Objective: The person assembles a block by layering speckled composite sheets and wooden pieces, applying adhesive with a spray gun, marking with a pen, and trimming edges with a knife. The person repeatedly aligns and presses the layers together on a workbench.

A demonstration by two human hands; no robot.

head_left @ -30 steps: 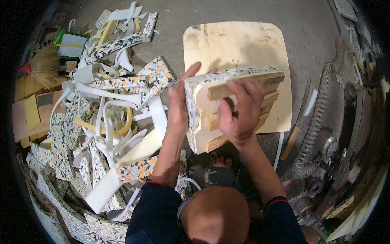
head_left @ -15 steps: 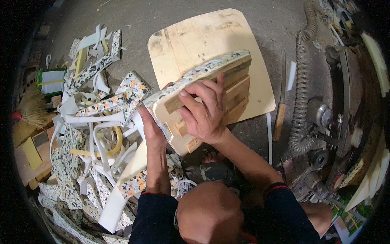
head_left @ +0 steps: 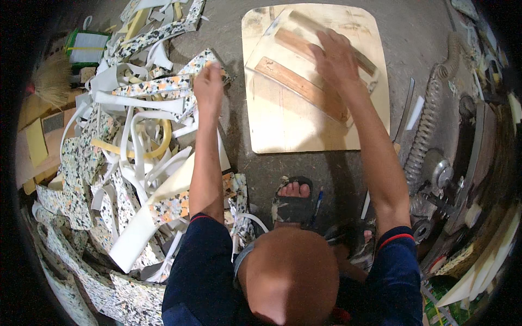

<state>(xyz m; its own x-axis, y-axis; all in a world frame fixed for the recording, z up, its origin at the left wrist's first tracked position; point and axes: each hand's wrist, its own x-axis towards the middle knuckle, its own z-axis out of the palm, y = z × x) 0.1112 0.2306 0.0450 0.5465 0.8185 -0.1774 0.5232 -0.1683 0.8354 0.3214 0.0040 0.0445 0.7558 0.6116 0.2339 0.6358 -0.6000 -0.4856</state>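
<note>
A thin panel with wooden slats [head_left: 299, 81] lies slats up on a pale wooden board [head_left: 266, 136] on the floor. Its speckled foam layer shows only as a sliver at the right edge. My right hand [head_left: 337, 60] rests on the slats, fingers spread and slightly blurred. To the left, my left hand [head_left: 209, 87] is raised over the scrap heap beside a speckled foam block [head_left: 198, 61]. Its fingers are curled together; whether anything is between them cannot be made out.
White and speckled foam offcuts [head_left: 144, 130] heap up at my left, near a straw broom [head_left: 51, 81] and a green-framed box [head_left: 86, 48]. At right are a coiled hose [head_left: 429, 130], a white strip [head_left: 415, 112] and machine parts [head_left: 439, 173]. A blue pen [head_left: 319, 201] lies by my sandalled foot [head_left: 293, 198].
The slatted panel went from being held tilted in both hands to lying on the board. My left hand let go of it and moved left. The view has shifted.
</note>
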